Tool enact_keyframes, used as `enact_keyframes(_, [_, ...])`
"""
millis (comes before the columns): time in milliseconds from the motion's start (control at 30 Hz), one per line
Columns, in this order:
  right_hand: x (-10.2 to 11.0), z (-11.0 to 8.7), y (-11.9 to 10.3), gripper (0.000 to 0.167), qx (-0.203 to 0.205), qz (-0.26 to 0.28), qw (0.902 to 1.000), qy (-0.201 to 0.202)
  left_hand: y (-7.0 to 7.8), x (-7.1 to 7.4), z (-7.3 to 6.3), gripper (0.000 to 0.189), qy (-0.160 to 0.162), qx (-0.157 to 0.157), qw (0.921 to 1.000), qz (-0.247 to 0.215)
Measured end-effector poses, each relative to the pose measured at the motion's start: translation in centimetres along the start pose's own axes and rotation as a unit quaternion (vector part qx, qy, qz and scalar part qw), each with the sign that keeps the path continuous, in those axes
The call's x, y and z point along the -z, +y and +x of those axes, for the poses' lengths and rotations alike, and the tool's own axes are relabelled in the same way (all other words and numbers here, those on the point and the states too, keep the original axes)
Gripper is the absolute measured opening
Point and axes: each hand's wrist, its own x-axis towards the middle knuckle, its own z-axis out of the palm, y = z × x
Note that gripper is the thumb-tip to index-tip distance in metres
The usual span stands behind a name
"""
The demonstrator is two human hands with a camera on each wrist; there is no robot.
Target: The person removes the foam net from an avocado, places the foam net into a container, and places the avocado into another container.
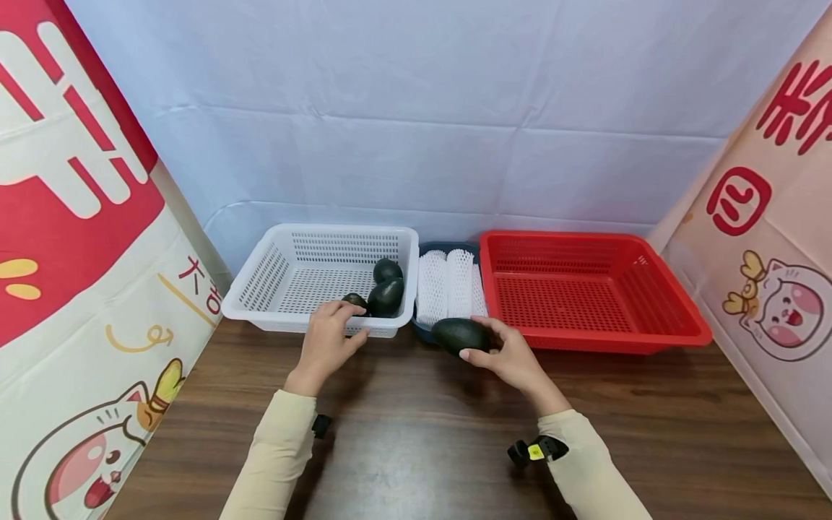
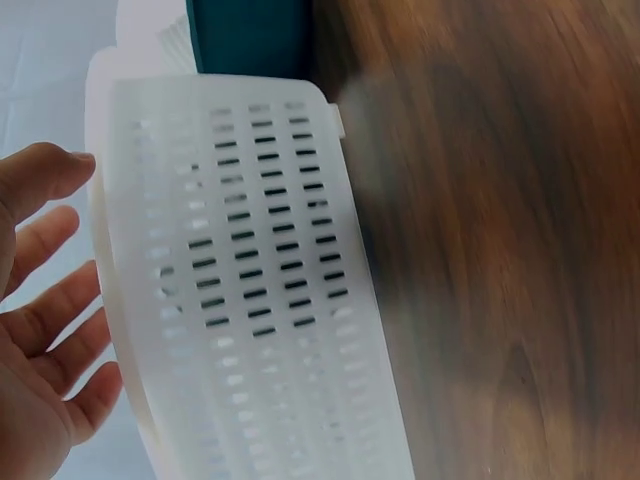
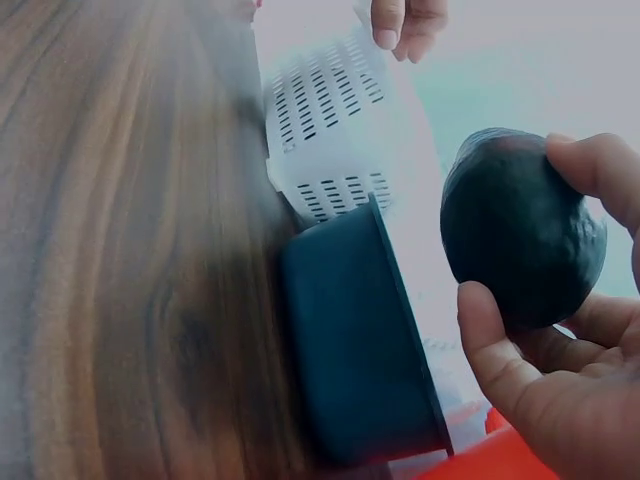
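In the head view my right hand (image 1: 510, 354) grips a dark green avocado (image 1: 460, 336) in front of the dark blue bin (image 1: 424, 334). The right wrist view has the avocado (image 3: 520, 230) between thumb and fingers. My left hand (image 1: 328, 339) is at the front rim of the white basket (image 1: 260, 315), its fingers loosely bent over the edge. Close to those fingertips, partly covered by them, lies one avocado (image 1: 354, 298). Two others, a nearer avocado (image 1: 386, 297) and a farther avocado (image 1: 387, 270), sit in the basket's right end. The left wrist view shows the left hand (image 2: 45, 330) beside the basket wall.
White foam net sleeves (image 1: 460, 282) lie in the blue bin between the two baskets. A red basket (image 1: 598, 339) stands to its right. All rest on a brown wooden table (image 1: 416, 448), with a pale cloth (image 1: 416, 144) hanging behind and printed cloths at both sides.
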Motion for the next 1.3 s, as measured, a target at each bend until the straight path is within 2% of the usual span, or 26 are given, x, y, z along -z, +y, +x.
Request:
enact_keyframes(133, [-0.4,0.6,-0.5,0.068,0.0,0.006,1.0,-0.008,-0.6,0.5,-0.3,0.031,0.004,0.014,0.9998,0.012])
enact_keyframes(300, [-1.2,1.4,-0.8,0.074,-0.008,0.03,0.9995,0.002,-1.4,0.8,-0.8,0.029,0.008,0.041,0.9989,0.024])
enact_keyframes(533, [-2.2,2.3,-1.4,0.064,0.008,0.033,0.9993,0.017,-2.4,1.2,-1.2,0.029,0.021,0.06,0.9976,0.028])
enact_keyframes(800, [-3.2,3.4,-1.9,0.062,0.033,0.04,0.9986,0.013,-3.2,1.7,-1.7,0.027,0.03,0.079,0.9962,0.021])
enact_keyframes(1033, [-3.6,4.3,-2.2,0.059,0.039,0.037,0.9984,0.019,-3.2,1.6,-1.8,0.024,0.045,0.089,0.995,0.011])
enact_keyframes(1300, [-4.0,5.2,-2.4,0.06,0.053,0.028,0.9979,0.026,-3.3,1.2,-1.7,0.021,0.026,0.11,0.9935,0.011])
